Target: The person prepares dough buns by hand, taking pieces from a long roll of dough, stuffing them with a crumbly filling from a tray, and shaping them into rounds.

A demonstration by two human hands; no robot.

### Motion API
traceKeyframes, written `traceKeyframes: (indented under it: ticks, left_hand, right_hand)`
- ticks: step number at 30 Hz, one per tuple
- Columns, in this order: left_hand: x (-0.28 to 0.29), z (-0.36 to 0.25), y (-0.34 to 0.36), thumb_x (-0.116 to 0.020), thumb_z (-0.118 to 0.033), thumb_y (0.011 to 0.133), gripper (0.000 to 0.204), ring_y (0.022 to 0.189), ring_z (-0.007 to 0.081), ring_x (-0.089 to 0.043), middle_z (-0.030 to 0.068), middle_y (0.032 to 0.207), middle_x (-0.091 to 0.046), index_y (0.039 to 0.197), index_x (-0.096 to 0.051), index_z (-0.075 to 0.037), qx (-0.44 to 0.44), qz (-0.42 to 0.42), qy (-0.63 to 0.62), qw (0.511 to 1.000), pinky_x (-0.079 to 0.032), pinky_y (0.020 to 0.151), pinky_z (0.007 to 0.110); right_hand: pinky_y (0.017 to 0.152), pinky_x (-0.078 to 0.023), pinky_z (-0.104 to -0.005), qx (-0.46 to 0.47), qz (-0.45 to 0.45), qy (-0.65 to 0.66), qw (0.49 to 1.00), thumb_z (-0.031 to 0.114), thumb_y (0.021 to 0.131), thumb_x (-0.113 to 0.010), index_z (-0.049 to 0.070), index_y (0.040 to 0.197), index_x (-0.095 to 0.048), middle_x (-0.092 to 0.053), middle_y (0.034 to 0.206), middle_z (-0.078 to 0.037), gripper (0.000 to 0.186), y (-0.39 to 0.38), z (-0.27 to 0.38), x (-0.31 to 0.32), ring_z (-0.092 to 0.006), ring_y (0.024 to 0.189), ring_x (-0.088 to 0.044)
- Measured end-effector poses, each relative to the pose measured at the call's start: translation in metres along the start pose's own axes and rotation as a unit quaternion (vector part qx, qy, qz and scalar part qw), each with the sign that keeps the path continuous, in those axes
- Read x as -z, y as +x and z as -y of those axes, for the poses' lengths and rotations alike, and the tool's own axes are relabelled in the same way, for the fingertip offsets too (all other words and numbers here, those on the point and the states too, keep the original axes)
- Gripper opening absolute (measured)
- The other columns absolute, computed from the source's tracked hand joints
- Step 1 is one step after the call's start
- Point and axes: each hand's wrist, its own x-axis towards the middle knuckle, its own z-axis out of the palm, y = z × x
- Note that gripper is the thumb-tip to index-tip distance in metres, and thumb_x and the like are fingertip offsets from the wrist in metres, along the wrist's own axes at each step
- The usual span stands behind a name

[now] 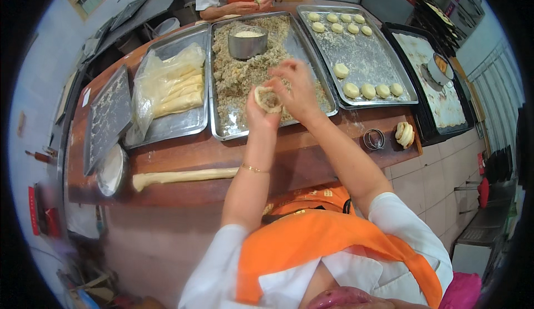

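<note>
My left hand (261,115) is curled around a pale, round dough cup (272,110), its mouth turned up and grainy filling showing inside; my right hand (300,93) is just beside the rim, fingers loosely bent and spread, gripping nothing that I can make out; whether a fingertip touches the dough, I cannot tell. The cup is above the near part of a rectangular silver metal tray (301,45) of crumbly, greyish-beige filling (233,78), where a round metal tin (247,47) sits at the far end; to the right, a floured silver metal tray (384,67) bears flat, round, pale dough pieces (368,91); nearer, to the left, a long pale dough rope (186,177) lies on the brown wooden table (167,195). I judge the step in hand to be filling and shaping the cup; the next move seems to call for a steady left palm and light right fingertips, drawing the rim inward without tearing it or trapping crumbs in the seam.
</note>
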Motion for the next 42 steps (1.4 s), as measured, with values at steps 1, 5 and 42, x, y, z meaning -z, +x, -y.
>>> traceKeyframes:
  ticks: [1, 5, 42]
  left_hand:
    - [0.0, 0.004, 0.006, -0.05, -0.032, 0.101, 0.032, 0.105, 0.0278, -0.063, 0.0129, 0.111, -0.065, 0.114, -0.06, -0.005, -0.004, 0.02, -0.004, 1.0, -0.053, 0.094, 0.043]
    - [-0.008, 0.015, 0.007, -0.049, -0.033, 0.103, 0.03, 0.096, 0.026, -0.064, 0.0091, 0.107, -0.065, 0.109, -0.061, -0.006, 0.033, -0.03, -0.005, 0.999, -0.057, 0.081, 0.04]
    - [0.021, 0.03, -0.01, -0.061, -0.037, 0.097, 0.028, 0.067, 0.0153, -0.06, 0.0006, 0.076, -0.062, 0.08, -0.058, -0.015, 0.031, 0.016, 0.029, 0.999, -0.055, 0.061, 0.032]
  right_hand:
    - [0.102, -0.042, -0.0437, 0.011, -0.072, 0.02, 0.997, 0.031, 0.092, -0.062, 0.011, 0.126, -0.063, -0.056, 0.13, -0.023, 0.039, 0.005, -0.002, -0.003, -0.0362, 0.121, -0.053]
    - [0.114, -0.029, -0.0445, 0.009, 0.088, -0.035, 0.996, 0.036, 0.096, -0.054, 0.013, 0.144, -0.047, -0.04, 0.147, -0.024, 0.053, -0.009, -0.053, -0.02, -0.0391, 0.137, -0.037]
    - [0.094, -0.049, -0.0312, -0.192, 0.205, 0.207, 0.937, 0.011, 0.089, -0.065, 0.006, 0.138, -0.05, -0.064, 0.122, -0.013, 0.052, -0.047, -0.003, 0.018, -0.0182, 0.108, -0.062]
